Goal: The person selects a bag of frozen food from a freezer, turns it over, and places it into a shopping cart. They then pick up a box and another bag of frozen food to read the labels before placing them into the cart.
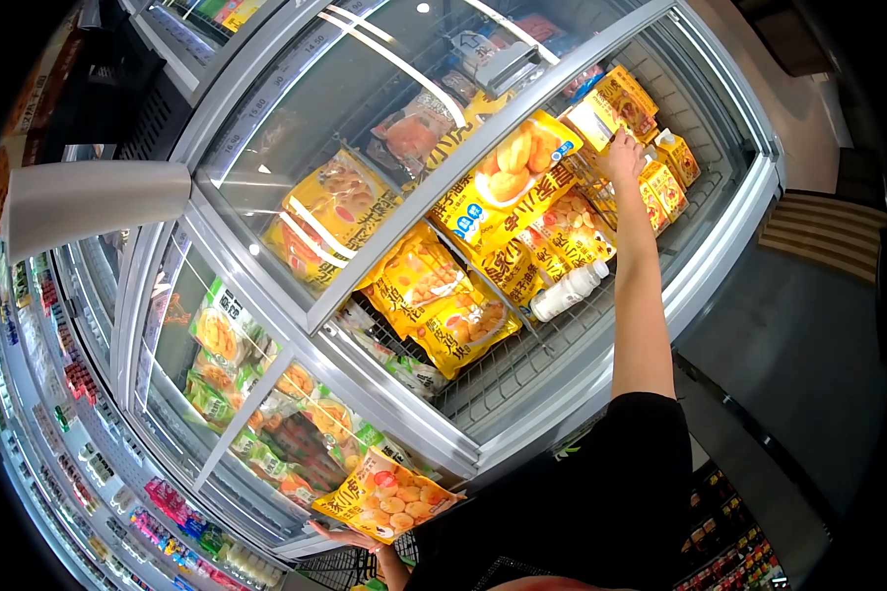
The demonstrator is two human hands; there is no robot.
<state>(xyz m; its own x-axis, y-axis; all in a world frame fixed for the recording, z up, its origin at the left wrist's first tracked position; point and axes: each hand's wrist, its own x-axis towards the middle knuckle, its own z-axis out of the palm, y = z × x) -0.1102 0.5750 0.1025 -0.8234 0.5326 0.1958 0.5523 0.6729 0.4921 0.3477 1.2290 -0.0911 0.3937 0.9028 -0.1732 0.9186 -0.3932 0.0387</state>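
My right hand (625, 158) reaches down into the open freezer, its fingers closed at the edge of a yellow box with a pale panel (590, 122). More yellow boxes (629, 97) lie just beyond it. To its right stand yellow cartons with gabled tops (664, 187). Low in the view, my left hand (350, 537) supports a yellow bag of frozen food (392, 498), printed with round golden pieces, from below. Part of that hand is hidden behind the bag. Under my right forearm, a white bottle (570, 291) lies on its side.
Large yellow food bags (512, 182) fill the middle of the wire-lined freezer. A sliding glass lid with a metal frame (483, 133) covers its far part. Green and white bags (222, 330) lie under the neighbouring lid. Stocked shelves (79, 394) run along the left; a wire cart (335, 569) is below.
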